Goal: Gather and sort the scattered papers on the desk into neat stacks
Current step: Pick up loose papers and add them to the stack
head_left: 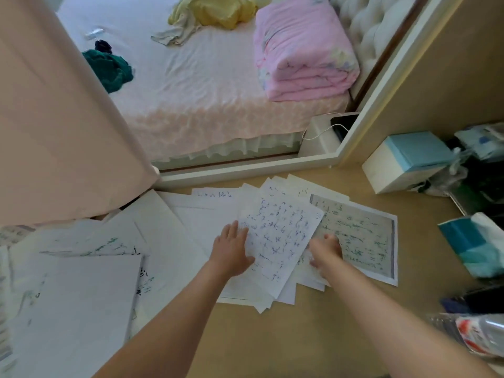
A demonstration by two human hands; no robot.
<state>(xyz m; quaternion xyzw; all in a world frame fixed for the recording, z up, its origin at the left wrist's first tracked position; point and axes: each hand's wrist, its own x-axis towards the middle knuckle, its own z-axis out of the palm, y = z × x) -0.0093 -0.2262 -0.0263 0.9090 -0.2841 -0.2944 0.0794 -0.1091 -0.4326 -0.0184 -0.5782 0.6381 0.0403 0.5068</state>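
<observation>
Gathering step, early, by my reading. Left hand (231, 252) lies flat with fingers spread on the left edge of the handwritten sheet (278, 241), which tops a fanned pile at mid-desk (313, 336). Right hand (326, 252) is at that sheet's right edge, over the grey-bordered printed sheet (362, 241). It is blurred, so I cannot tell whether it pinches or only presses.

A second loose spread of papers (81, 282) lies toward the desk's left edge, unsorted.

Next move probably calls for drawing both sides inward to square the fan.

Open room: bare desk toward the front edge. Tight spots: mirror frame (245, 167) at the back, and the white-and-blue box (403, 162) by the right edge.
</observation>
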